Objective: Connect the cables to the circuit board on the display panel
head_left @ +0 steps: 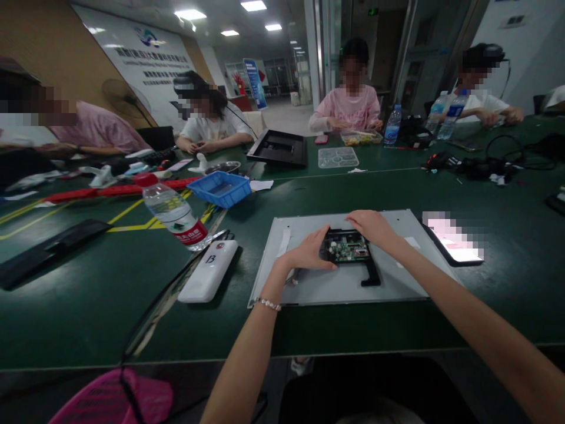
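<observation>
A grey metal panel (pixel 399 282) lies flat on the table before me. On its middle rests a green circuit board (pixel 348 248) set in a black plastic frame (pixel 371 272), with an arm of the frame reaching toward me. My left hand (pixel 309 250) grips the frame's left side, thumb at the near edge and fingers at the far edge. At the far right corner, the bent fingers of my right hand (pixel 373 228) close on the frame; their tips are partly hidden. White strips of tape (pixel 283 241) are stuck on the panel.
Right of the panel lies a lit phone (pixel 457 238). To the left are a white power bank (pixel 209 271), a water bottle (pixel 176 215), a blue bin (pixel 221 188) and a black bar-shaped part (pixel 53 250). A black casing (pixel 280 147) stands farther back. Several people sit around the table.
</observation>
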Demonstrator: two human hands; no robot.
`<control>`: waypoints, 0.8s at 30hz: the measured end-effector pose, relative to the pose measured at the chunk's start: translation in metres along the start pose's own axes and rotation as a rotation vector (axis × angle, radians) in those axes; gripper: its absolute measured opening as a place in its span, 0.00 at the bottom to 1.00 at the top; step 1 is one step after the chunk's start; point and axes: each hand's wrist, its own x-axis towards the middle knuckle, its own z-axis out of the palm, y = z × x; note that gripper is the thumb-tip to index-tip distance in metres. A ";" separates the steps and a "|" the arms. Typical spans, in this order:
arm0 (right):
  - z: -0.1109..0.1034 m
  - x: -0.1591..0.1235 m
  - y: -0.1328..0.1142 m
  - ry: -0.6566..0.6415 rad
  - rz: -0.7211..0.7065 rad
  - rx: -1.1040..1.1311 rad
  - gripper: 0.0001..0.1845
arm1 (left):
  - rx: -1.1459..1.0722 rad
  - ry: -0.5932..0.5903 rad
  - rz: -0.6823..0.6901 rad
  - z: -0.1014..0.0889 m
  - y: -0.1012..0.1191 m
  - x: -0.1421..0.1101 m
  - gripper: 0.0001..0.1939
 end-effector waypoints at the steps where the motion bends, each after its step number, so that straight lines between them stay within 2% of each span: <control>1: 0.003 0.004 -0.004 -0.021 -0.030 0.004 0.15 | -0.008 0.001 0.003 0.000 0.000 0.000 0.60; 5: 0.015 0.010 -0.015 -0.096 -0.101 -0.006 0.15 | -0.031 0.013 0.001 0.001 -0.001 -0.001 0.60; 10: 0.026 0.007 -0.013 -0.115 -0.105 0.039 0.15 | -0.049 0.008 -0.004 0.002 -0.002 -0.001 0.61; 24: 0.030 0.010 -0.015 -0.090 -0.105 0.132 0.14 | -0.050 0.036 0.016 0.004 -0.005 0.000 0.61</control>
